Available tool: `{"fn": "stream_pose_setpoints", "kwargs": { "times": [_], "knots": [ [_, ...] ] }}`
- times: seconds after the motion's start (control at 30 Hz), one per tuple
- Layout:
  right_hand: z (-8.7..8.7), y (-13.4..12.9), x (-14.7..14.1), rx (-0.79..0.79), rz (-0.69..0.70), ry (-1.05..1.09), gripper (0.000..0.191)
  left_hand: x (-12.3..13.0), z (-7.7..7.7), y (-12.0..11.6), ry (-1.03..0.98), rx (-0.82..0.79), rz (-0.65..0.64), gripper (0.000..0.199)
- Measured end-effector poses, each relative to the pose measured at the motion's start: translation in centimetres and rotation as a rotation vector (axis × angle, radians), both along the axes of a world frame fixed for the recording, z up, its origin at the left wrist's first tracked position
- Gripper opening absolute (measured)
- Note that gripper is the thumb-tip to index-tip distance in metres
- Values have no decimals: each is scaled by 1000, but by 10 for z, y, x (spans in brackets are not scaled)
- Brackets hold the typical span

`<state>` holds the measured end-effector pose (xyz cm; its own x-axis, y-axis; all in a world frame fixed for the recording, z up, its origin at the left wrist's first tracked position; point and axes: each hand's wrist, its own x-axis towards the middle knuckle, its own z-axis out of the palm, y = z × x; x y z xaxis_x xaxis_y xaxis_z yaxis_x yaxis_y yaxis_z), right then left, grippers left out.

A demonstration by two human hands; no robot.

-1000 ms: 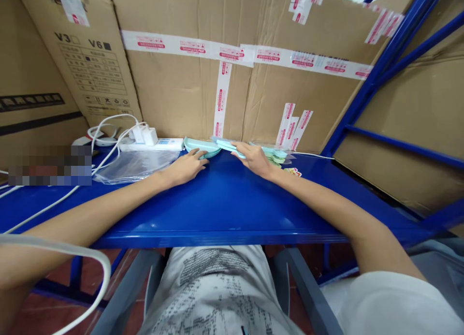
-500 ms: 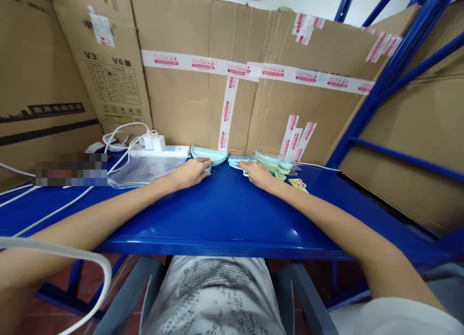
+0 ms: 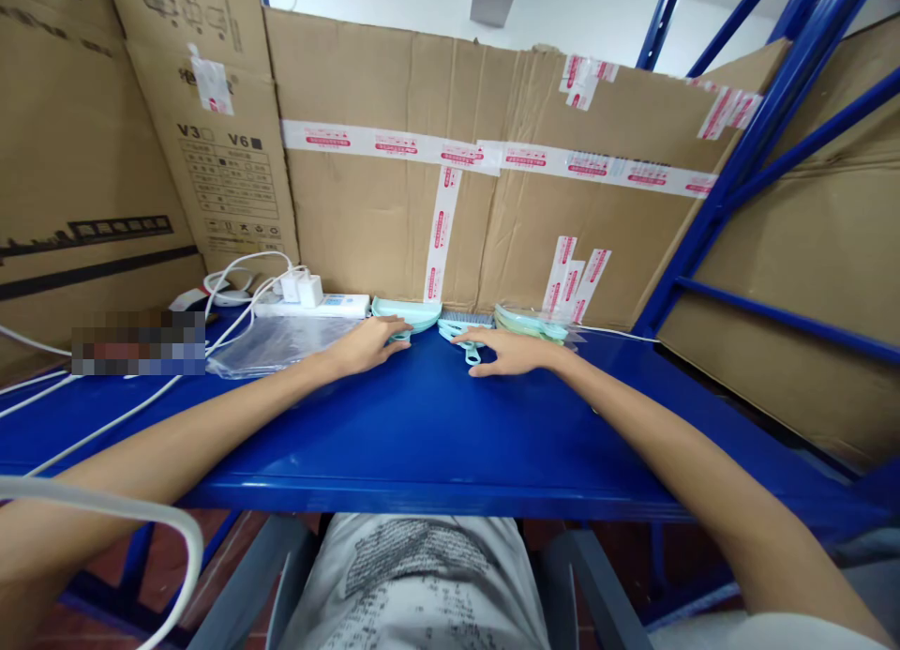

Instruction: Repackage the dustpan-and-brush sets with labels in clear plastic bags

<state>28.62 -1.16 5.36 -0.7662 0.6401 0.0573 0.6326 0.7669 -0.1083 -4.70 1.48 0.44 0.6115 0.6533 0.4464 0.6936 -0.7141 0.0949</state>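
Note:
At the back of the blue table (image 3: 394,434) a pale teal dustpan (image 3: 426,312) stands against the cardboard. My left hand (image 3: 367,344) lies over its handle, fingers stretched out and thumb apart. Just right of it is a small teal brush (image 3: 454,329) with grey bristles towards the cardboard and a looped handle end towards me. My right hand (image 3: 520,350) is open, fingertips at the brush and thumb spread below the handle loop. Beyond that hand, more teal and green pieces (image 3: 531,322) lie in clear plastic, partly covered.
A white power strip (image 3: 344,305) with plugged-in chargers (image 3: 302,289) and cables sits at the back left. In front of it lies a clear plastic bag (image 3: 281,342). Cardboard walls (image 3: 366,219) enclose the back and sides, and blue metal bars (image 3: 745,172) rise at the right.
My right hand has turned and opened, its thumb swinging towards me, exposing the brush's handle loop. My left hand stays by the dustpan handle. The view has tilted up slightly.

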Motion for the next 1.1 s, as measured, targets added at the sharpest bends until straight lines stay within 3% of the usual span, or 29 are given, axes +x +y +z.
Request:
{"fn": "stream_pose_setpoints", "kwargs": {
  "times": [0.1,0.17,0.33,0.73,1.1],
  "knots": [
    [-14,-8,-3,140,-15,52,29,0,0,0,-4,7,-8,43],
    [-24,-9,-6,214,-38,53,21,0,0,-1,8,11,-5,43],
    [-34,-7,-10,341,-168,16,28,-1,-1,-2,24,33,4,44],
    [-46,9,-15,318,-155,73,23,-1,-4,3,26,46,-13,43],
    [-54,4,-20,340,-216,91,34,0,-3,0,15,46,-7,42]
  ]
}}
